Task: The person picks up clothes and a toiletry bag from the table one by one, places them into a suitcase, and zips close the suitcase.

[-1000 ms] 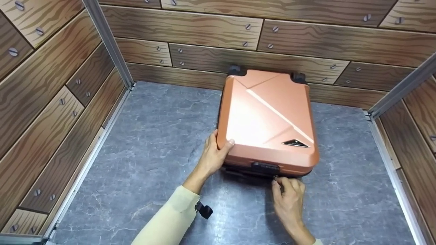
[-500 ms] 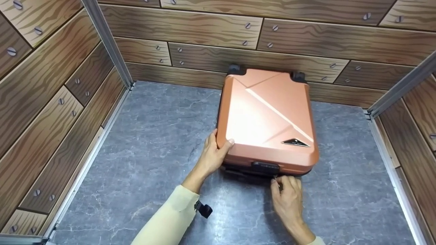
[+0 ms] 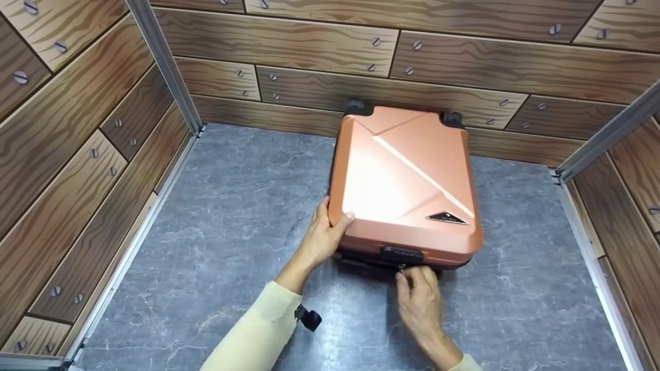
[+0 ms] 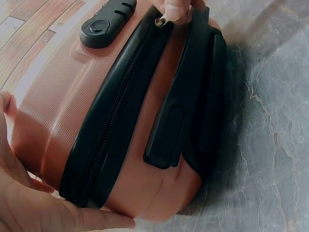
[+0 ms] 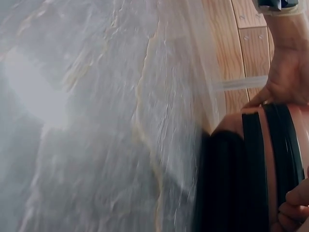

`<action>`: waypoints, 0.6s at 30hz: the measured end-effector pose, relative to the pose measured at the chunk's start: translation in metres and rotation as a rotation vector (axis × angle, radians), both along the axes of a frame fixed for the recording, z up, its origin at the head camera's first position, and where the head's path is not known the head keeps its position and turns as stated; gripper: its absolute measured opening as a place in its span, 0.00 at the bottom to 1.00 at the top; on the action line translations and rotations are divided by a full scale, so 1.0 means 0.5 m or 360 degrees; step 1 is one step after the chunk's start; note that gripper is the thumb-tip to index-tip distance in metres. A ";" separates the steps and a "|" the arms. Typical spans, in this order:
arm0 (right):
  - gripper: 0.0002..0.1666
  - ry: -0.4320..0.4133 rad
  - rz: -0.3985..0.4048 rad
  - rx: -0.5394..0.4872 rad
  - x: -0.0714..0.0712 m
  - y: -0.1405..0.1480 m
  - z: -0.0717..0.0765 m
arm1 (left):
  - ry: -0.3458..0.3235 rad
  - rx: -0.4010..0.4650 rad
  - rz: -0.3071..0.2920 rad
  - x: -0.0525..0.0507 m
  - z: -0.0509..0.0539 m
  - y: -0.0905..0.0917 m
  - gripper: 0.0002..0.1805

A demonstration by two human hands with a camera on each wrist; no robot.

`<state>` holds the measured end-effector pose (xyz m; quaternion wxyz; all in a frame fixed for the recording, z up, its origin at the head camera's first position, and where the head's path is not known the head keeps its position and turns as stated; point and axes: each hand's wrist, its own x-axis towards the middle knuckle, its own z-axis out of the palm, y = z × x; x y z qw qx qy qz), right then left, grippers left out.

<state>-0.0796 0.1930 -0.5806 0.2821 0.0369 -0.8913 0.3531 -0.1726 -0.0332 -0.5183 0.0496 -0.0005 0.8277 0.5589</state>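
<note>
A rose-gold hard-shell suitcase (image 3: 412, 175) lies flat, its wheels toward the back wall. My left hand (image 3: 320, 241) holds its near left corner, thumb on the top shell and fingers round the side. At the near end, below the black combination lock (image 4: 107, 25), my right hand (image 3: 420, 301) pinches the metal zipper pull (image 4: 161, 21). The zipper (image 4: 114, 108) runs between black bands in the left wrist view, its teeth looking closed from the pull to the held corner. A black carry handle (image 4: 169, 128) sits beside it. My right fingertips show only partly in the right wrist view.
Grey marble-patterned flooring (image 3: 232, 206) surrounds the suitcase. Wood-plank-patterned walls (image 3: 319, 44) stand behind and at both sides, with metal posts (image 3: 165, 62) in the corners. A small black device (image 3: 309, 317) is strapped at my left sleeve.
My right hand has slid left along the suitcase's near end with the zipper pull, now under the lock. My left hand and the suitcase stay in place.
</note>
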 end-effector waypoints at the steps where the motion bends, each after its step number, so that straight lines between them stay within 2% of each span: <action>1: 0.06 -0.0008 0.0005 0.0004 0.000 -0.003 0.000 | -0.0003 0.0001 -0.0007 0.000 -0.001 0.001 0.56; 5: 0.06 -0.0025 0.0003 0.0016 0.001 -0.010 0.003 | -0.0018 0.0007 -0.0018 0.001 -0.002 0.001 0.56; 9: 0.06 0.0029 0.0006 0.0007 0.001 -0.017 0.001 | -0.0022 0.0009 -0.0004 0.001 -0.001 0.001 0.56; 13: 0.06 0.0084 0.0046 -0.0015 0.001 -0.033 -0.003 | -0.0016 0.0005 -0.0005 -0.001 -0.002 0.001 0.56; 18: 0.07 0.0045 0.0125 0.0003 -0.001 -0.055 0.001 | 0.0003 -0.0005 -0.0003 0.000 0.000 0.000 0.55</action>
